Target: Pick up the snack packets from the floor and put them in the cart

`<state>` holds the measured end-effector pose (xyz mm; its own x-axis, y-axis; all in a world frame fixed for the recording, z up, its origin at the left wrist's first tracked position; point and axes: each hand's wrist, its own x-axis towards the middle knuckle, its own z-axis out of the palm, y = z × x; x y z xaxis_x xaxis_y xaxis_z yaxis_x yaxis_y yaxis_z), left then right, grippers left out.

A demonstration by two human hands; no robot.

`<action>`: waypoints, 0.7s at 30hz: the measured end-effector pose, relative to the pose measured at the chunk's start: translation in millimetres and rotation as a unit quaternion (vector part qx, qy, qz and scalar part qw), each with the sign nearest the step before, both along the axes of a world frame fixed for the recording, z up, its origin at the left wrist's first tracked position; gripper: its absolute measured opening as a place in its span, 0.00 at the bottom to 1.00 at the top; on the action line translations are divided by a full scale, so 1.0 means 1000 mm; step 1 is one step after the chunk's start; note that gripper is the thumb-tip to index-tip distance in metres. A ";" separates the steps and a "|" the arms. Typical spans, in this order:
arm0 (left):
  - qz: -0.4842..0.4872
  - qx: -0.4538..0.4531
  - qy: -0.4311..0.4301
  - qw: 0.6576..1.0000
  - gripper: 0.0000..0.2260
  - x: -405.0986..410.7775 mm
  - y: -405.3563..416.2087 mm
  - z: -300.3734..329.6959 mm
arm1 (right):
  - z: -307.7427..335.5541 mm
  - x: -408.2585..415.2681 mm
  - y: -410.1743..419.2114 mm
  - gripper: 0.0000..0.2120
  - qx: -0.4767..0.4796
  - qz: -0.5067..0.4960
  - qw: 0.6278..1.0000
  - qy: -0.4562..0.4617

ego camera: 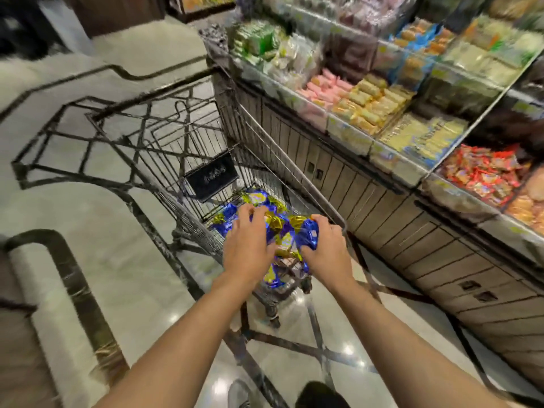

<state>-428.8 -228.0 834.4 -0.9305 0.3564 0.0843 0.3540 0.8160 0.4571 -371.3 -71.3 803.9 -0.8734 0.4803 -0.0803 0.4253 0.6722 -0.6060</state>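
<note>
Both hands were over the near end of the cart (297, 169), and the shiny blue and gold snack packets (278, 228) were bunched up between them. The left hand (248, 245) lay on top of the bunch with its fingers curled down over the packets. The right hand (325, 245) held the other side, with its fingers and thumb wrapped round a blue packet. More of the same packets lay lower in the cart, just past the fingers of the left hand, and some hung down under the hands.

A small black sign (210, 179) stood in the cart, a little way beyond the packets. The writing on it was too fuzzy to read.

The cart stood right beside a long shelf (391, 178) full of other snacks in pink, yellow, red and green. Those were blurry, so their names could not be made out. The hands hid the middle of the bunch, so the packets could not be counted. The floor (97, 225) was pale and shiny with dark lines.
</note>
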 end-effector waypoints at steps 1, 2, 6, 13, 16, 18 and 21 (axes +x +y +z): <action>0.000 -0.003 -0.001 1.000 0.32 -0.011 -0.012 0.000 | -0.001 -0.011 -0.011 0.31 -0.005 0.003 1.000 0.003; -0.002 -0.006 -0.001 1.000 0.32 -0.022 -0.022 -0.001 | -0.002 -0.020 -0.019 0.32 -0.005 0.006 1.000 0.001; -0.011 -0.019 -0.007 1.000 0.32 -0.061 -0.039 -0.007 | -0.009 -0.059 -0.033 0.31 -0.001 0.001 1.000 -0.014; -0.030 -0.045 -0.035 0.998 0.30 -0.134 -0.026 -0.026 | -0.042 -0.136 -0.024 0.31 -0.021 -0.035 0.999 -0.006; -0.057 -0.059 -0.035 0.996 0.29 -0.166 -0.013 -0.036 | -0.054 -0.159 -0.016 0.34 -0.021 -0.049 0.998 -0.014; -0.076 -0.063 -0.037 0.994 0.29 -0.188 -0.002 -0.042 | -0.061 -0.171 -0.007 0.34 -0.029 -0.069 0.997 -0.027; -0.096 -0.065 -0.048 0.992 0.28 -0.219 0.010 -0.057 | -0.072 -0.185 0.005 0.34 -0.034 -0.094 0.994 -0.044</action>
